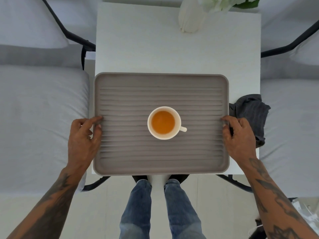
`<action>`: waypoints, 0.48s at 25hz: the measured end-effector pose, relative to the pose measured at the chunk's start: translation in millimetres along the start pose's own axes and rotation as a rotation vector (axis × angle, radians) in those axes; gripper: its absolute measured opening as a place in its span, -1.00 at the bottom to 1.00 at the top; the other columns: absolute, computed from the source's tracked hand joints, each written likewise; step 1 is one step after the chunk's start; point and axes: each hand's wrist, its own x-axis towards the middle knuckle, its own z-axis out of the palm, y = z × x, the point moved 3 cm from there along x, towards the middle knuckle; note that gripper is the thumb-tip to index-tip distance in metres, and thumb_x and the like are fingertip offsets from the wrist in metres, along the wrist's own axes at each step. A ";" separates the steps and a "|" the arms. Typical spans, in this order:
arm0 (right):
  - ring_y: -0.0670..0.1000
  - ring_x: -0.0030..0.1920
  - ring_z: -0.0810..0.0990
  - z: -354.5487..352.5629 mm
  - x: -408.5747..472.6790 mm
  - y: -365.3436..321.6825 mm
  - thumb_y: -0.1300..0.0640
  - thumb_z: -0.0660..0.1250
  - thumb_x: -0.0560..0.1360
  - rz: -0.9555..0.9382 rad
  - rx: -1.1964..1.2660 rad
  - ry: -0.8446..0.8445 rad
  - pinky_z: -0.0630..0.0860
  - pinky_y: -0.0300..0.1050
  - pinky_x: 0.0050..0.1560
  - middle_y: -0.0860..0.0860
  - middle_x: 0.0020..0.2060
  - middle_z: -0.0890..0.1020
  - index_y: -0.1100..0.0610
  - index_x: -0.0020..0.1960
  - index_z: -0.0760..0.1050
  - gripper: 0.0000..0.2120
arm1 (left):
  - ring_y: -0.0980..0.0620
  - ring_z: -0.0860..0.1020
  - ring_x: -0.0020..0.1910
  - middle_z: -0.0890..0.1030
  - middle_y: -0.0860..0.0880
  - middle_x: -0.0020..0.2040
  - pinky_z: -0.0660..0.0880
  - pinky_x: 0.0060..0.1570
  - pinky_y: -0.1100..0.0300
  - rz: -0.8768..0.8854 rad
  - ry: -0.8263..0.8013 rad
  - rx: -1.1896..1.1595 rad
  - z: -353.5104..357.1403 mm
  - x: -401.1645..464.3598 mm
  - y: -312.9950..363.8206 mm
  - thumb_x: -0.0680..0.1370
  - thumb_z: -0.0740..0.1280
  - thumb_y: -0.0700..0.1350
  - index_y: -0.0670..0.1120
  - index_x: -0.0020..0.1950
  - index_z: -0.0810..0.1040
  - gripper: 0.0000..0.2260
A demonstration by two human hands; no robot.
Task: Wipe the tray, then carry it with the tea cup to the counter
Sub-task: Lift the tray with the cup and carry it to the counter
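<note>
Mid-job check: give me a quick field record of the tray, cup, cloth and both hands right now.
tray: grey, ribbed, on white table
tea cup: upright, mid-tray, holds orange tea, handle toward right
cloth: dark, crumpled, on table at tray's right edge
left hand: gripping tray's left rim
right hand: gripping tray's right rim
vase: white, far end of table

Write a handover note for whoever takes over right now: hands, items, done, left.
Left hand: grip on the tray at its left rim.
Right hand: grip on the right rim.
Tea cup: mid-tray, upright, full, handle pointing right.
Dark cloth: set down on the white table, right of the tray.
Done: wiping, apparently.
Left: lift level and carry to the counter, which is out of view.
</note>
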 end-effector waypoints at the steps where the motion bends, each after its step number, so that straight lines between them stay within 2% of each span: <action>1: 0.03 -0.18 0.42 0.0 2.3 0.3 0.21 0.26 0.57 -0.004 -0.002 -0.018 0.47 -0.04 -0.22 0.09 -0.12 0.45 0.08 0.21 0.52 -0.77 | -0.11 0.53 -0.21 0.49 -0.13 0.07 0.56 -0.10 0.02 -0.011 0.007 -0.005 -0.9 1.2 0.2 0.60 0.35 -0.15 -0.03 0.27 0.62 -0.75; 3: 0.00 -0.18 0.40 0.2 6.1 -0.3 0.22 0.23 0.57 -0.015 0.001 -0.048 0.47 -0.03 -0.17 0.11 -0.12 0.49 0.11 0.21 0.50 -0.77 | -0.08 0.54 -0.25 0.49 -0.10 0.03 0.57 -0.11 0.02 -0.011 0.015 -0.005 -2.6 2.4 1.4 0.61 0.33 -0.15 -0.03 0.26 0.62 -0.76; 7: 0.08 -0.09 0.52 5.5 5.5 -4.1 0.26 0.17 0.56 -0.007 0.018 -0.084 0.42 -0.05 -0.06 0.13 0.03 0.58 0.15 0.20 0.45 -0.76 | -0.02 0.54 -0.18 0.47 -0.05 0.00 0.54 -0.07 0.07 -0.030 0.016 -0.009 -2.3 1.9 0.1 0.62 0.30 -0.18 -0.03 0.28 0.60 -0.74; 9: 0.12 -0.04 0.56 8.2 1.4 -6.4 0.25 0.14 0.56 -0.005 0.005 -0.036 0.42 -0.05 -0.03 0.12 0.10 0.58 0.16 0.20 0.44 -0.76 | 0.08 0.50 -0.21 0.45 -0.05 0.00 0.50 -0.05 0.21 -0.025 0.011 -0.012 -2.1 1.3 0.3 0.63 0.27 -0.20 -0.03 0.30 0.58 -0.73; 12: 0.11 -0.06 0.55 10.5 -4.9 -11.9 0.25 0.12 0.56 -0.005 0.006 0.059 0.43 -0.04 -0.06 0.15 0.11 0.55 0.17 0.25 0.44 -0.71 | 0.19 0.44 -0.21 0.41 -0.05 0.01 0.34 -0.10 0.56 -0.023 0.017 -0.013 -3.8 0.8 2.4 0.64 0.22 -0.22 -0.07 0.31 0.56 -0.73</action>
